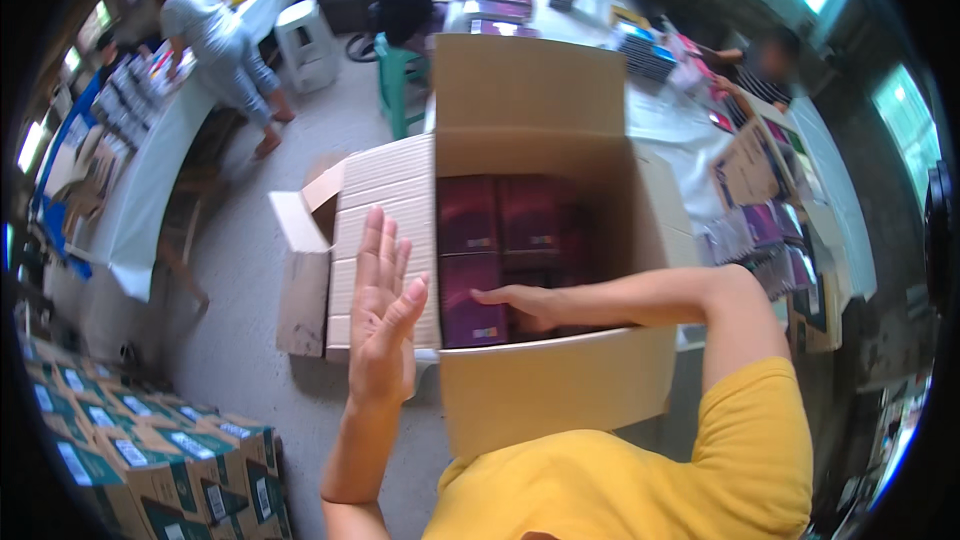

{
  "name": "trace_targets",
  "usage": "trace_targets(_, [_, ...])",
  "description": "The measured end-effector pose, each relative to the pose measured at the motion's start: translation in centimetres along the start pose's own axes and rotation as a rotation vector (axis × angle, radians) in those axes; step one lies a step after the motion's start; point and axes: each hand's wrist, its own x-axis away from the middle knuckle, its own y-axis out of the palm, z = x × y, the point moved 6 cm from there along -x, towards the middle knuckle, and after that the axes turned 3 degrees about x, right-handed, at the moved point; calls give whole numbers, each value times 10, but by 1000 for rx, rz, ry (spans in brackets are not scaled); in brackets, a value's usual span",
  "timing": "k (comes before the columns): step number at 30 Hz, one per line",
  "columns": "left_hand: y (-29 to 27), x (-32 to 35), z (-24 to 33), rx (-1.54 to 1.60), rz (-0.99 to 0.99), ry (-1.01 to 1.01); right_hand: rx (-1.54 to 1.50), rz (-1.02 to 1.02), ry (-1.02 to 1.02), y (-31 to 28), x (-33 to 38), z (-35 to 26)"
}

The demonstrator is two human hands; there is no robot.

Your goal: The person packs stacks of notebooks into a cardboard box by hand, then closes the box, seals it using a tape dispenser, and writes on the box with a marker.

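Right hand (pixel 532 306) inside carton (pixel 555 390), at purple boxes (pixel 467 216); can't tell grip. Left hand (pixel 380 325) empty, fingers straight. Likely arranging boxes; next move probably needs careful alignment.

Grey floor (pixel 240 240) left of left hand (pixel 380 315); white table (pixel 142 225) farther left; white stool (pixel 306 38), green stool (pixel 394 90) ahead; bright window (pixel 905 105) far right of right hand (pixel 527 304).

Lg brown cardboard box (pixel 555 380), ctr of frame, open, flaps out; near flap slopes twd btm edge. Inside, mostly ctr-L: dark purple rectangular packs (pixel 468 212), set close in rows, each w/ tiny multicolor mark; R side shadowy, blurred.
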Motion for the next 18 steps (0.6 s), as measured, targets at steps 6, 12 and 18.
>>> trace_targets(6, [114,-29,24,-227,-246,198,1338,129,-96,-23,115,-85])
trace_targets(12, [281,-57,-56,-27,-657,-336,103,828,-1527,-120,368,-40])
trace_targets(18, [444,-116,-273,-399,-648,-655,-1039,1224,-1176,-299,397,84])
